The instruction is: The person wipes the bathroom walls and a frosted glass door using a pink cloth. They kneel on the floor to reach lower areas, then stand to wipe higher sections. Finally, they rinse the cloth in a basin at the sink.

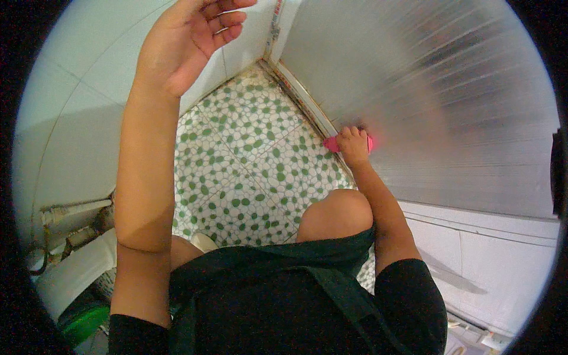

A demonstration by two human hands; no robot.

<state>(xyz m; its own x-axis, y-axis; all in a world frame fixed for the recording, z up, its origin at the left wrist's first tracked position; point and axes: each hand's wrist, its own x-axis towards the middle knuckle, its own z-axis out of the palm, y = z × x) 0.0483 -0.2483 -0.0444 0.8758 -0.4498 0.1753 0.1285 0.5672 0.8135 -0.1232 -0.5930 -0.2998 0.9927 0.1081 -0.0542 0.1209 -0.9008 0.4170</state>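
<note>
My right hand [354, 144] is closed around a bright pink object [330, 144], perhaps a cloth or brush, low against a frosted, ribbed panel [421, 115]. The pink object touches the panel near its bottom frame [310, 102]; much of it is hidden under my fingers. My left hand [199, 40] is raised at the top of the view, palm showing, fingers loosely curled and apart, with nothing seen in it. It is in front of the pale wall.
Below lies a floor of white and green pebble-pattern tiles [244, 168]. Pale tiled walls [75, 102] rise at the left, with pipes [80, 211] low down. A green object [84, 326] is at the lower left. My bare knee [337, 213] is near the panel frame.
</note>
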